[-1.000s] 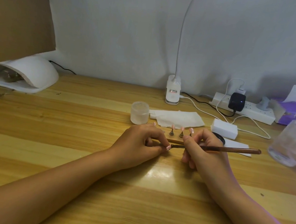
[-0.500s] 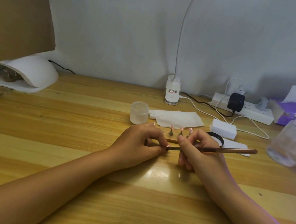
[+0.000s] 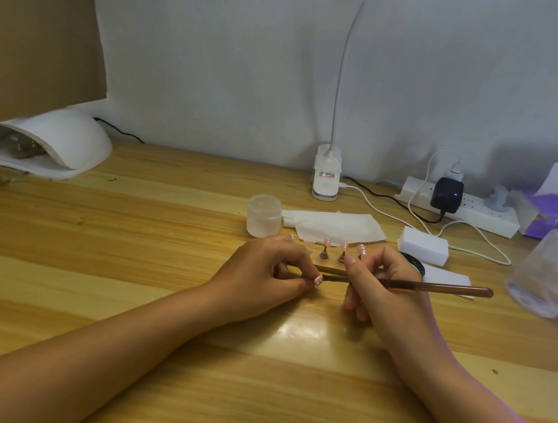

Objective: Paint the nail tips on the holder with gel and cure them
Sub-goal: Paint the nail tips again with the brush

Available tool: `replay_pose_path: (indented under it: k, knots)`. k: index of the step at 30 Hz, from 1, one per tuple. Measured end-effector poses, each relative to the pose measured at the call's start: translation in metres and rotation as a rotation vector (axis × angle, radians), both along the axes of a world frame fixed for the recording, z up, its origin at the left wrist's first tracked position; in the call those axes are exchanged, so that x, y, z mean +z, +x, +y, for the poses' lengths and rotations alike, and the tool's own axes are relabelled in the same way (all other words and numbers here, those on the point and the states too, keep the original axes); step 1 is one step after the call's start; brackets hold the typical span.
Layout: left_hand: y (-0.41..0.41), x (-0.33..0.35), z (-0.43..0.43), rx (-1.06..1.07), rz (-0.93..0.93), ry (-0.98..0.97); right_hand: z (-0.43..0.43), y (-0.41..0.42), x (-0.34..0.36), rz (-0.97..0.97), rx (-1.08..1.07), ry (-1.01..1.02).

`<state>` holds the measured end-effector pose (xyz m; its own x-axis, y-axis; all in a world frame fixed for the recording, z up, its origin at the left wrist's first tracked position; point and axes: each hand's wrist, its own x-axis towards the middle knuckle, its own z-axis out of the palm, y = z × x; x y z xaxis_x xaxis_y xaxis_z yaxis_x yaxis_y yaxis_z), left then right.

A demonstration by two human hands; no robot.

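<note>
The table [image 3: 127,264] is wooden. A white curing lamp [image 3: 68,141] is set at its far left, well apart from the hands. The left hand [image 3: 264,271] is curled, and a tip [image 3: 318,280] is pinched between its thumb and forefinger. The right hand [image 3: 389,292] is curled round a brush [image 3: 435,288], whose bristle end is laid against that tip. The holder [image 3: 330,269] is placed just behind the hands; three more tips [image 3: 343,246] are stood upright on it.

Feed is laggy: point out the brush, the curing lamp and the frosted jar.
brush [image 3: 455,290], head view, middle of brown handle.
curing lamp [image 3: 68,135], head view, top of white dome.
frosted jar [image 3: 264,217], head view, side wall.
</note>
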<state>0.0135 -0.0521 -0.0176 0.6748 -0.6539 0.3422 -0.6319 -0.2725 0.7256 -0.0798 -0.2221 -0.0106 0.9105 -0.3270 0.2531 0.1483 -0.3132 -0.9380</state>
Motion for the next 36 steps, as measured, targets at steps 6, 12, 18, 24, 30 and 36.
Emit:
replay_pose_path:
  k: [6,12,18,24,30,36]
  knots:
    - [0.0010,-0.0028,-0.0001,-0.006,0.016,-0.034,-0.0007,0.0003,0.0023,-0.021,-0.065,0.137]
    - [0.0030,-0.0042,-0.0004,0.002,0.020,-0.015,0.0041,-0.0014,0.0043,-0.015,0.073,0.079]
    - [0.0028,-0.0047,0.0002,0.001,0.016,-0.014,0.0027,-0.0010,0.0028,0.007,0.041,0.013]
    - [0.0036,-0.0057,0.0000,-0.010,0.014,-0.036,0.0020,-0.0011,0.0015,0.010,0.004,0.008]
    - [0.0044,-0.0058,0.0002,-0.016,0.029,-0.028,0.0024,-0.0009,0.0036,-0.006,-0.069,0.089]
    - [0.0030,-0.0032,0.0009,-0.014,0.020,-0.044,0.0015,-0.0012,0.0047,-0.033,-0.134,0.078]
